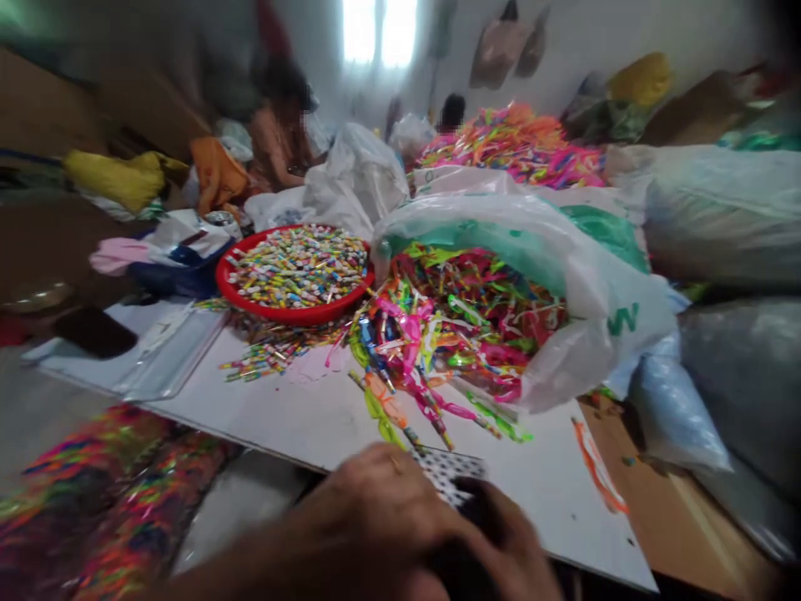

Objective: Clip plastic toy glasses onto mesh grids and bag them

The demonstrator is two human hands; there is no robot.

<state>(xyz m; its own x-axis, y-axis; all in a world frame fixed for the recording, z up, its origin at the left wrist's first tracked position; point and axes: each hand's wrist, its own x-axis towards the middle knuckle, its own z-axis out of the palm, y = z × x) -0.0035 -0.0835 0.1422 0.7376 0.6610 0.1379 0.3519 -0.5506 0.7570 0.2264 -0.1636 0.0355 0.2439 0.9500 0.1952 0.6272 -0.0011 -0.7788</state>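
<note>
Curling left hand (369, 501), right hand (506, 542) by a dotted card (447, 476), grip too blurry to tell; red bowl (294, 320) sitting full, bright heap (463, 325) waiting ahead.

A white board (300, 417) carries a red basin (294, 315), a white plastic bag (601, 351) and loose colourful strips (406, 359).

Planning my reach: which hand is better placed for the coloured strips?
Probably your left hand: it sits closest to the coloured strips on the white board; your right hand lies further back.

Head view looks forward, down (edges perhaps smeared).
</note>
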